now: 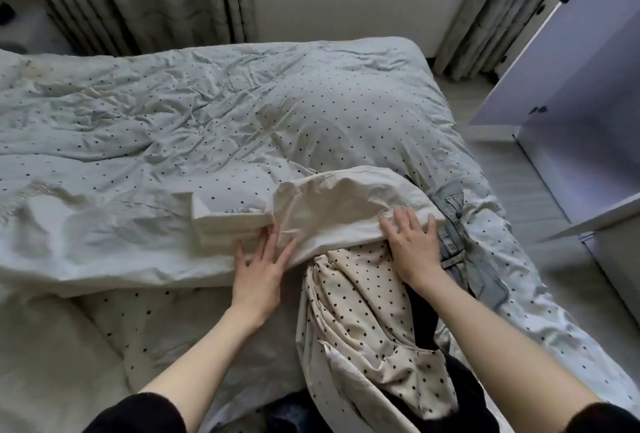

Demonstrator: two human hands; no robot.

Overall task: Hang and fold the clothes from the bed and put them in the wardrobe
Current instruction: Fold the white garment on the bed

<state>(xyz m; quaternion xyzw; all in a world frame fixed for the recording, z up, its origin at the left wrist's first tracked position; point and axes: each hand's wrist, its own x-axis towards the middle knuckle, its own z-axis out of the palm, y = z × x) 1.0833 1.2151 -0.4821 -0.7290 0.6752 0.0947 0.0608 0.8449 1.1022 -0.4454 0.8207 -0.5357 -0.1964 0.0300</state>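
Observation:
A plain cream garment (332, 211) lies bunched near the bed's front edge, on top of other clothes. My left hand (259, 273) rests flat with fingers spread on its left end, beside a folded white piece (225, 225). My right hand (414, 249) presses flat on its right end, fingers apart. Under the cream garment lies a beige garment with black dots (363, 322), trailing toward me. A pale denim piece (453, 225) shows at the right, partly covered. Something black (424, 315) lies beneath my right forearm.
The bed (207, 114) carries a crumpled pale duvet with small dark dots. An open white wardrobe door (568, 86) stands at the right, with grey floor (530, 197) between it and the bed. Patterned curtains (156, 0) hang behind the bed.

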